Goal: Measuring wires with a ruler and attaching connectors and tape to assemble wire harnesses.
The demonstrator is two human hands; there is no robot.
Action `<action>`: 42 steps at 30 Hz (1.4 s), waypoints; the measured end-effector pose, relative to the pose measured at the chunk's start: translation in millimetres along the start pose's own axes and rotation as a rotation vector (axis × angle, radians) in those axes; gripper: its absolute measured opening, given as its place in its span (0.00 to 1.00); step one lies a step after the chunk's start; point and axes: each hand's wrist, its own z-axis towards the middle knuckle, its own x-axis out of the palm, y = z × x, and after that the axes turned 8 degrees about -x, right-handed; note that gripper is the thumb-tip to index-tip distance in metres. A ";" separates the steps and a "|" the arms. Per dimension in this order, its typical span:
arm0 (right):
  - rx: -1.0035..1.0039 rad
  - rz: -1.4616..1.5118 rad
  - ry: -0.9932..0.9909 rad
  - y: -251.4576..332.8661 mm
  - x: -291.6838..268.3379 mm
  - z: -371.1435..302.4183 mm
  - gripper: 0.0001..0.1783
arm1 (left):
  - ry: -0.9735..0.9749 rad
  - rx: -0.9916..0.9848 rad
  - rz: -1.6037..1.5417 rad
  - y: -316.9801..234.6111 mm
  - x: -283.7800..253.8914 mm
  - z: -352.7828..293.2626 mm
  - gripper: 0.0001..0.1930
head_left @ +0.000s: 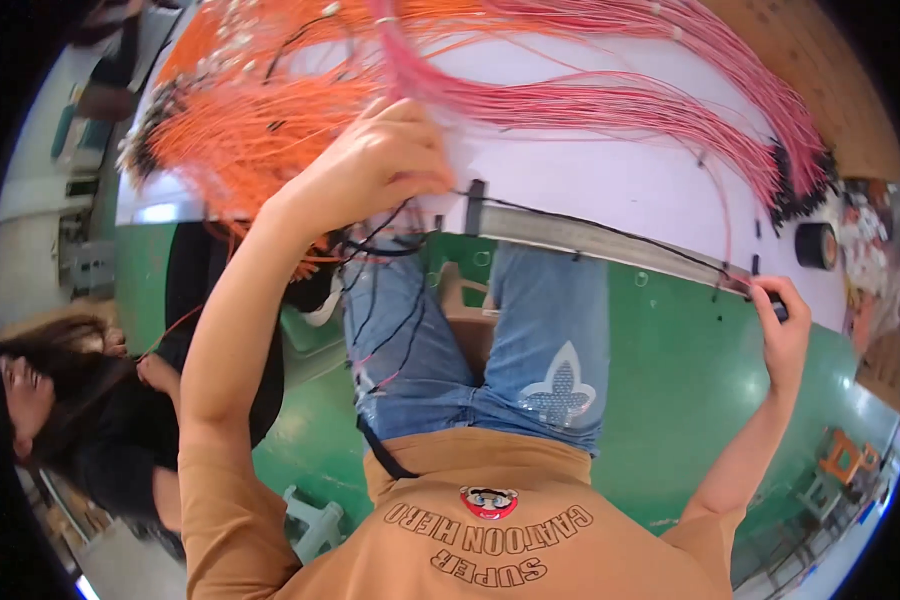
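Note:
My left hand (395,150) is over the table's near edge, fingers curled, beside a pink wire bundle (392,50) and orange wires (240,130). What it grips is hidden. A thin black cable (610,228) stretches from beside this hand along a metal ruler-like strip (570,235) towards my right hand (782,315). At the strip's right end, that hand pinches the cable's end, where a thin pink wire also shows. A dark piece (778,306) is partly visible within my right hand. Black cables (375,290) hang below my left hand, in front of my jeans.
Pink wires with black ends (800,185) lie at the right of the white table (610,160), near a black tape roll (816,246). A person in black (110,440) sits at the left. Stools (842,455) stand on the green floor at the lower right.

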 end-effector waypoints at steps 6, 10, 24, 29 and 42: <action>0.099 0.047 0.022 6.0 6.2 9.9 0.07 | 0.127 -0.048 -0.038 -10.3 -3.3 -6.4 0.05; 0.098 0.076 -0.016 6.1 3.8 8.2 0.08 | 0.130 -0.092 -0.009 -16.9 -1.5 -2.2 0.06; 0.048 0.049 -0.055 0.4 1.8 4.2 0.09 | 0.062 -0.139 -0.031 -17.3 9.5 -2.1 0.07; 0.069 0.071 -0.002 0.7 -6.9 11.3 0.09 | 0.003 -0.122 0.045 -18.1 8.7 -4.2 0.09; 0.119 0.002 0.058 -20.3 -17.7 16.3 0.08 | 0.060 -0.210 -0.151 -27.1 16.9 -2.6 0.14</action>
